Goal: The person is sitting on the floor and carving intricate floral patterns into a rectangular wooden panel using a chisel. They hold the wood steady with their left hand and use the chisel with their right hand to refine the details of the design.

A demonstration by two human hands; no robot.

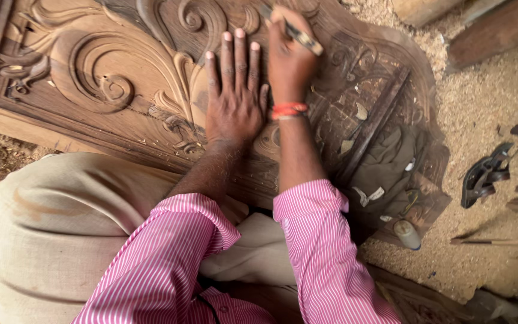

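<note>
Carved wooden panel (pixel 121 78) and a slim pencil-like tool (pixel 298 35)

The panel's dark brown, lying flat across the upper left and middle of the frame, covered in deep scrolls and leafy swirls. The tool sits tilted near the top centre, its tip down on the carving.

Two hands at work on a carved wooden panel (pixel 121 78)

The left hand (pixel 234 99) lies flat, fingers spread, on the scrollwork near the panel's middle. Just beside it, the right hand (pixel 289 60) is closed around a thin carving tool (pixel 298 35), with orange thread bands (pixel 289 110) at the wrist. Both sleeves are pink-striped. A dark folded cloth (pixel 385 168) and pale wood chips (pixel 361 111) rest toward the panel's right edge, a small capped bottle (pixel 407 234) at its lower right corner. Sawdust (pixel 481 108) covers the ground beyond, where a black sandal (pixel 484 174) lies.
</note>
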